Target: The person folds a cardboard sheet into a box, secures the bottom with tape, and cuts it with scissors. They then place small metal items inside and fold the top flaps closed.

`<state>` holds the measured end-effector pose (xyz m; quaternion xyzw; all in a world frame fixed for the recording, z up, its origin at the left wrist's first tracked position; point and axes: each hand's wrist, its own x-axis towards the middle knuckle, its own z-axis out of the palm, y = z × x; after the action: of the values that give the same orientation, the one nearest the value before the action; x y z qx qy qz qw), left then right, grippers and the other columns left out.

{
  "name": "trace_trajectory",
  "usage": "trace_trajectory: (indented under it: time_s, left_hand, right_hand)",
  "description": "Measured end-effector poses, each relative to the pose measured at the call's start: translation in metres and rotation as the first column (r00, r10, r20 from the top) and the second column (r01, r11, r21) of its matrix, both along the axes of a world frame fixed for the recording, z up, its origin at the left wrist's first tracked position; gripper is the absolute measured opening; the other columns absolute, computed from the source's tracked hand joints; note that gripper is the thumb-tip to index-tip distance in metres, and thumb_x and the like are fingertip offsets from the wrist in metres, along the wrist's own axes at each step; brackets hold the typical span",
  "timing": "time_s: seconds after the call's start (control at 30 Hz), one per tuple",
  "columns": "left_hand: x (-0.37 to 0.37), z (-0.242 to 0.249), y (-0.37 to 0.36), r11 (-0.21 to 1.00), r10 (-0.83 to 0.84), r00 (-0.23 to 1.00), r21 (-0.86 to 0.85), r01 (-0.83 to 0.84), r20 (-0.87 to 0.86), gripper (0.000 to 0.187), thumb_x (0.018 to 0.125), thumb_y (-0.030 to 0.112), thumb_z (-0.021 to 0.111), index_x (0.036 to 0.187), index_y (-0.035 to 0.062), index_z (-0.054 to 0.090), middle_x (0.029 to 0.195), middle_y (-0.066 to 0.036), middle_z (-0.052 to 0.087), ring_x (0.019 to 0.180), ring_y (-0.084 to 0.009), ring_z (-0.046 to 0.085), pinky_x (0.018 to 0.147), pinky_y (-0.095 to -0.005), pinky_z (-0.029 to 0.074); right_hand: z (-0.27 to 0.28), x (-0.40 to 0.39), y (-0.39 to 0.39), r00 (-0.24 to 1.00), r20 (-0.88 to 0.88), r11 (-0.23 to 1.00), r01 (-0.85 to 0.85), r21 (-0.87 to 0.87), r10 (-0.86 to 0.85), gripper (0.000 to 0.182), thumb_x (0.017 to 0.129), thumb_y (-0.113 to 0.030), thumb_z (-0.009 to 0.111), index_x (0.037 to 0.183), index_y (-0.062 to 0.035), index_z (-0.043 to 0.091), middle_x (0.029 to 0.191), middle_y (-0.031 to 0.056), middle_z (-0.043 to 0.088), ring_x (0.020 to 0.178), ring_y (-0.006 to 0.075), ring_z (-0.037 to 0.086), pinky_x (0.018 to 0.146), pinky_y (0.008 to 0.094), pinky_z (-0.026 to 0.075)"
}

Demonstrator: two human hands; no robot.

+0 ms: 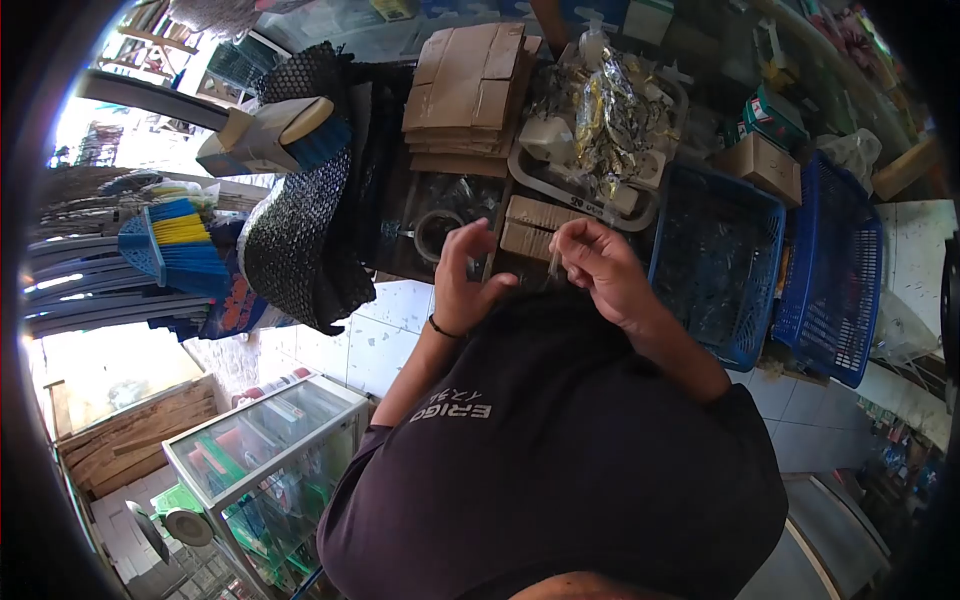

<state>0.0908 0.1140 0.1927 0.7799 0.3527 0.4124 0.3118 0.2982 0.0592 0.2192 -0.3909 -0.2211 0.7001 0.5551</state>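
The left hand (466, 272) is spread loose and hides a bit of the tape roll (420, 239) near the table's (398, 262) closest edge, while the right hand (606, 268) is curled, and I can't tell if it grips something tiny.

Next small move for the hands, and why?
Probably bring the left hand across to the right hand: the left is open and seems free, while the right's fingers are curled together, perhaps on something too small to tell, with a gap between the hands.
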Motion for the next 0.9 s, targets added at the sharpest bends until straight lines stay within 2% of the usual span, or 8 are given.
trace_trajectory:
  time_s: [0.13, 0.3, 0.4, 0.53, 0.6, 0.8, 0.9]
  left_hand:
    - [0.005, 0.007, -0.005, 0.988, -0.016, 0.999, -0.152, 0.009, -0.044, 0.034, 0.08, 0.014, 0.07, 0.11, 0.0022, 0.059, 0.091, -0.009, 0.06, 0.08, -0.0197, 0.059, 0.07, -0.0295, 0.048]
    - [0.019, 0.012, -0.012, 0.977, -0.028, 0.997, -0.211, 0.013, -0.069, 0.033, 0.077, 0.012, 0.072, 0.106, 0.0029, 0.06, 0.087, -0.008, 0.061, 0.077, -0.0192, 0.061, 0.069, -0.0296, 0.049]
    - [0.029, 0.016, -0.015, 0.98, -0.045, 0.993, -0.199, 0.022, -0.112, 0.034, 0.075, 0.013, 0.074, 0.105, 0.0035, 0.06, 0.087, -0.008, 0.061, 0.078, -0.0204, 0.061, 0.069, -0.0303, 0.05]
    - [0.042, 0.015, -0.014, 0.991, -0.041, 0.985, -0.13, 0.019, -0.17, 0.035, 0.073, 0.014, 0.076, 0.103, 0.0042, 0.061, 0.087, -0.009, 0.062, 0.079, -0.0224, 0.062, 0.068, -0.0317, 0.05]
    - [0.049, 0.015, -0.013, 0.99, -0.051, 0.988, -0.136, 0.031, -0.145, 0.031, 0.074, 0.013, 0.074, 0.101, 0.004, 0.062, 0.087, -0.01, 0.062, 0.079, -0.0238, 0.062, 0.068, -0.0325, 0.05]
    - [0.055, 0.01, -0.014, 0.98, -0.071, 0.988, -0.192, 0.045, -0.134, 0.014, 0.079, 0.007, 0.066, 0.093, 0.0026, 0.064, 0.086, -0.012, 0.064, 0.076, -0.0266, 0.063, 0.066, -0.0336, 0.05]
    - [0.051, 0.009, -0.015, 0.979, -0.072, 0.988, -0.202, 0.042, -0.14, 0.012, 0.081, 0.005, 0.064, 0.092, 0.0022, 0.064, 0.086, -0.013, 0.064, 0.076, -0.027, 0.063, 0.066, -0.0329, 0.049]
  right_hand:
    - [-0.007, 0.007, -0.002, 0.993, 0.12, 0.998, 0.017, 0.054, -0.023, 0.014, 0.088, -0.019, 0.065, 0.096, -0.0073, 0.061, 0.077, -0.0047, 0.056, 0.062, 0.0018, 0.045, 0.055, 0.0168, 0.036]
    - [-0.01, 0.006, -0.012, 0.927, 0.374, 0.999, 0.003, 0.034, -0.015, 0.02, 0.088, -0.018, 0.064, 0.102, -0.0046, 0.063, 0.082, -0.0039, 0.059, 0.066, 0.0017, 0.046, 0.059, 0.0174, 0.038]
    - [-0.009, 0.004, -0.017, 0.885, 0.461, 0.992, 0.005, 0.123, -0.062, 0.025, 0.087, -0.015, 0.063, 0.11, -0.0036, 0.062, 0.089, -0.0026, 0.061, 0.067, 0.0025, 0.047, 0.062, 0.0191, 0.041]
    - [-0.013, 0.008, -0.025, 0.835, 0.549, 0.984, -0.067, 0.163, -0.034, 0.033, 0.086, -0.014, 0.062, 0.117, -0.003, 0.059, 0.101, 0.0023, 0.062, 0.071, 0.0061, 0.051, 0.066, 0.0228, 0.045]
    - [-0.008, 0.011, -0.028, 0.795, 0.605, 0.977, -0.094, 0.189, -0.04, 0.035, 0.086, -0.015, 0.062, 0.119, -0.0031, 0.058, 0.105, 0.0049, 0.061, 0.073, 0.008, 0.054, 0.069, 0.0244, 0.047]
    - [-0.011, 0.015, -0.031, 0.833, 0.553, 0.972, -0.127, 0.199, -0.004, 0.036, 0.086, -0.016, 0.062, 0.119, -0.0026, 0.057, 0.105, 0.0062, 0.061, 0.075, 0.0093, 0.055, 0.071, 0.0252, 0.047]
    - [-0.009, 0.016, -0.028, 0.83, 0.553, 0.981, -0.157, 0.119, 0.066, 0.034, 0.086, -0.016, 0.062, 0.117, -0.0025, 0.058, 0.102, 0.0049, 0.063, 0.077, 0.0088, 0.056, 0.073, 0.0244, 0.047]
